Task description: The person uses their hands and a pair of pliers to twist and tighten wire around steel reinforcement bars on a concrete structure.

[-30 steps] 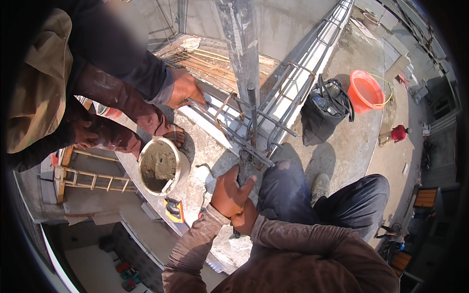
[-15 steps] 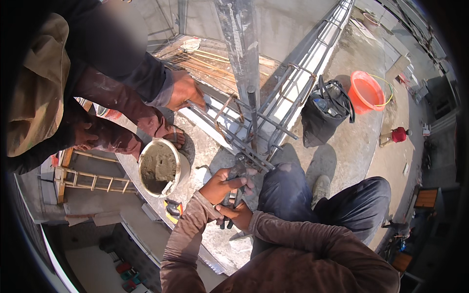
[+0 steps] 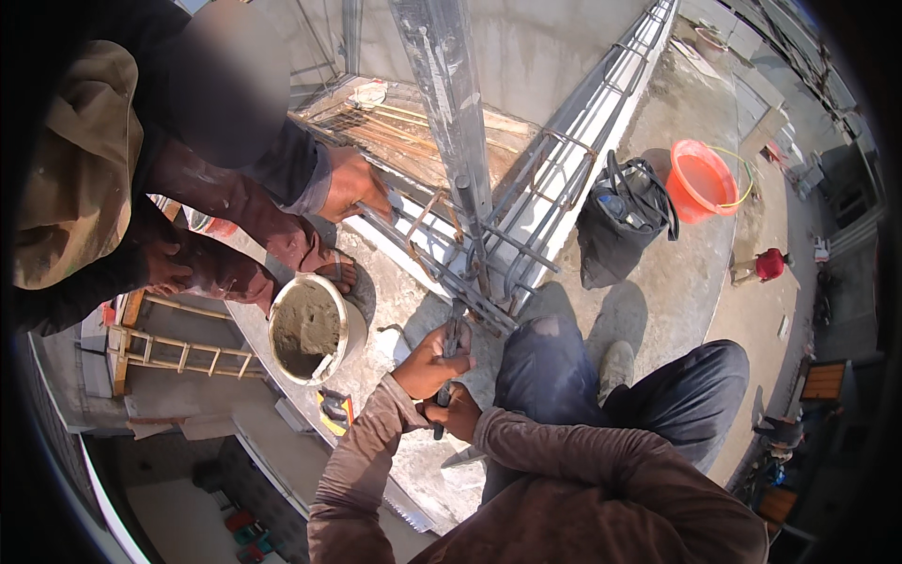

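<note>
My left hand (image 3: 432, 365) is closed around the upper part of dark metal pliers (image 3: 454, 331), whose head points at the rebar. Just below, my right hand (image 3: 455, 412) is closed on the handles, whose ends show under the fingers. The tool's jaws are at the near end of a rebar cage (image 3: 489, 282); whether they touch it or grip a tie wire, I cannot tell. A co-worker's hand (image 3: 355, 186) rests on the left run of rebar.
A bucket of wet mortar (image 3: 310, 324) stands left, with a yellow-and-black-handled saw (image 3: 334, 411) near it. A metal post (image 3: 442, 85) rises behind the cage corner. Right are a black bag (image 3: 620, 226) and an orange bucket (image 3: 700, 183). A drop lies beyond the left slab edge.
The handles, spread earlier, now look pressed together. The pliers have turned more upright, and both my hands have shifted slightly. The co-worker's hand stays on the rebar.
</note>
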Demonstrator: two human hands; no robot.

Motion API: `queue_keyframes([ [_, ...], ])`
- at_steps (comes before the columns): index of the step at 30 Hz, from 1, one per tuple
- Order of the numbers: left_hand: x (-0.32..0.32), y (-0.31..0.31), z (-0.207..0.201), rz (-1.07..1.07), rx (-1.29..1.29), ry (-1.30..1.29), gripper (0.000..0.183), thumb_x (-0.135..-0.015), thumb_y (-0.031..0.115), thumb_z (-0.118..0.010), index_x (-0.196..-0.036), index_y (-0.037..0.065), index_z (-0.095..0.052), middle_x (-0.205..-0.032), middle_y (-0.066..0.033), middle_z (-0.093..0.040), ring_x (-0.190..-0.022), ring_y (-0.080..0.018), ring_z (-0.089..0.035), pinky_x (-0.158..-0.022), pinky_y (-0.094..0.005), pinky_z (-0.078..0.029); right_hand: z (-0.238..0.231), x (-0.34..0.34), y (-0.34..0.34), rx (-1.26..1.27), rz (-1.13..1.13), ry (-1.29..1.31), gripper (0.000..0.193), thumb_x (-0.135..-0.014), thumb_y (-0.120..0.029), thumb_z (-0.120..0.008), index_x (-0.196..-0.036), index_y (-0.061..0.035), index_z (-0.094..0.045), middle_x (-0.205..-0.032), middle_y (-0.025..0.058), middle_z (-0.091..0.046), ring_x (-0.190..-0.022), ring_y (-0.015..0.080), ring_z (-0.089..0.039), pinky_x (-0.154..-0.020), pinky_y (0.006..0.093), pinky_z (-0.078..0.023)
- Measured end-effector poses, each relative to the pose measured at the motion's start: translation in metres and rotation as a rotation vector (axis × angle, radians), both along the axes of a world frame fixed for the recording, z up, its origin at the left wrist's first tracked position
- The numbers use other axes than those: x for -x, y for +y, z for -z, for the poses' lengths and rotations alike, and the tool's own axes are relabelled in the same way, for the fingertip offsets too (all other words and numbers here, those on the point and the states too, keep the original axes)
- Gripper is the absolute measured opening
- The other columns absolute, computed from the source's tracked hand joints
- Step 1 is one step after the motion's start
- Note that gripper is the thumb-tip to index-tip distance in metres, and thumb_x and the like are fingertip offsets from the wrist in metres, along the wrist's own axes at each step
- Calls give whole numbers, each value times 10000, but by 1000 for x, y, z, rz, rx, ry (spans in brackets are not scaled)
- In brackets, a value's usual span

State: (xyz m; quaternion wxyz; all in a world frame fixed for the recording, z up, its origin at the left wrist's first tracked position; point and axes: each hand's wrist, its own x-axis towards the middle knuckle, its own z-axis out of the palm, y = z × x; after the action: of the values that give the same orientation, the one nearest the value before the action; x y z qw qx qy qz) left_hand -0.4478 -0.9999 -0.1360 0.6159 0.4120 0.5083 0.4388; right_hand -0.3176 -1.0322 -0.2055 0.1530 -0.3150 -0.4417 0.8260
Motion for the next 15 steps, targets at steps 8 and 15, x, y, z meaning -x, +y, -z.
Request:
queue_keyframes([
  [8, -36, 3, -21, -359, 125, 366, 303, -852, 211, -778, -1035, 19, -632, -811, -15, -610, -689, -88, -552, -637, -259, -460, 9, 14, -8, -58, 318, 77, 211, -831, -70, -733, -1018, 0, -663, -937, 77, -711, -813, 132, -664, -669, 294, -519],
  [15, 9, 9, -6, -45, 212, 26, 358, -824, 236, -814, -975, -35, -634, -711, -63, -644, -601, -129, -622, -576, -294, -516, 30, 14, -1, 22, -76, 78, 314, -914, -257, -672, -1118, -20, -646, -946, 68, -682, -778, 135, -632, -646, 286, -498],
])
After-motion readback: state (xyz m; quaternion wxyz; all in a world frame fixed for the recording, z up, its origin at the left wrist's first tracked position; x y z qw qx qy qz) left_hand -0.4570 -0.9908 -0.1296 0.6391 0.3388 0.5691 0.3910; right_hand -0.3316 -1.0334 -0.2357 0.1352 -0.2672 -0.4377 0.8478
